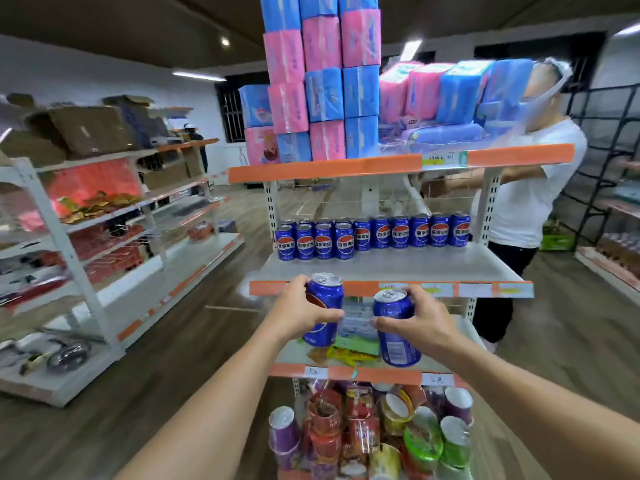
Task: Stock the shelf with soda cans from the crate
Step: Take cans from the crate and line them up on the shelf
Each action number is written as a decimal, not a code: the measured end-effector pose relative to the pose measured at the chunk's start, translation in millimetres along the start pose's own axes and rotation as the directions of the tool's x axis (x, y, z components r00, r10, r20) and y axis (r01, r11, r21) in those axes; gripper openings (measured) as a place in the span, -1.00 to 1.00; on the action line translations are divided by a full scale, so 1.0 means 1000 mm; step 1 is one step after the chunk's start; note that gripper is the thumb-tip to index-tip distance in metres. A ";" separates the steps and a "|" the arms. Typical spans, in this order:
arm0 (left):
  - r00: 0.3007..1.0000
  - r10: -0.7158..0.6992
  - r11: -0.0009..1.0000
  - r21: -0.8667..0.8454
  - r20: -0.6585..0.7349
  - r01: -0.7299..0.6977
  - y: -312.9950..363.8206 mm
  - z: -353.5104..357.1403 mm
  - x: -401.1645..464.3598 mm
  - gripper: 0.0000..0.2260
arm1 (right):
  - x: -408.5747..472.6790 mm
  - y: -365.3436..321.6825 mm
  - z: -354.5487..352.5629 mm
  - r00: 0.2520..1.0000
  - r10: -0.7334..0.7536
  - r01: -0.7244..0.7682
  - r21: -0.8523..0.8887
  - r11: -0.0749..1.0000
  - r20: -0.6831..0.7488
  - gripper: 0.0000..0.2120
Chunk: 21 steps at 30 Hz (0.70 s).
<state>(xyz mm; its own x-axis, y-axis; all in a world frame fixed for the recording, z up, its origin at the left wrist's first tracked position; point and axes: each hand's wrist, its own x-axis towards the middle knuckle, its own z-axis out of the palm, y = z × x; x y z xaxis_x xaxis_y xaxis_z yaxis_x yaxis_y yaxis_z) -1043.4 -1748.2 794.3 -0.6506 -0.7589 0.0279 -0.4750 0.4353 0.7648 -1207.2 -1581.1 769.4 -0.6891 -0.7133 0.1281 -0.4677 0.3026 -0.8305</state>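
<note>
Shelf (398, 268) approx. half stocked w/ a back row of cans (372, 233) plus a short front row at left, front-right bare, crate not in view; left hand (298, 311) fingers wrap left can (323, 310), right hand (420, 318) fingers wrap right can (396, 329), both just below shelf edge.

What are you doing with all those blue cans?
A person is putting soda on a store shelf. The left hand grips one blue can and the right hand grips another blue can, both held in front of the middle shelf. A row of cans already stands there, with bare room in front on the right. Another person in a white shirt stands behind the shelf.
</note>
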 end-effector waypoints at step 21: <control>0.970 0.108 0.994 -0.036 0.220 -0.102 -0.027 0.000 0.127 -0.40 | 0.070 -0.012 0.061 0.965 0.174 -0.178 -0.005 0.984 -0.195 -0.39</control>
<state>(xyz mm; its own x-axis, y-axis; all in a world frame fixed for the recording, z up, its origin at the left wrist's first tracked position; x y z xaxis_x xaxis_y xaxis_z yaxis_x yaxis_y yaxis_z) -1113.0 -1856.4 777.3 -0.8122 -0.5825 -0.0323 -0.3844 0.4927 0.7807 -1215.9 -1673.1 755.6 -0.8542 -0.5129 0.0852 -0.3402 0.4276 -0.8375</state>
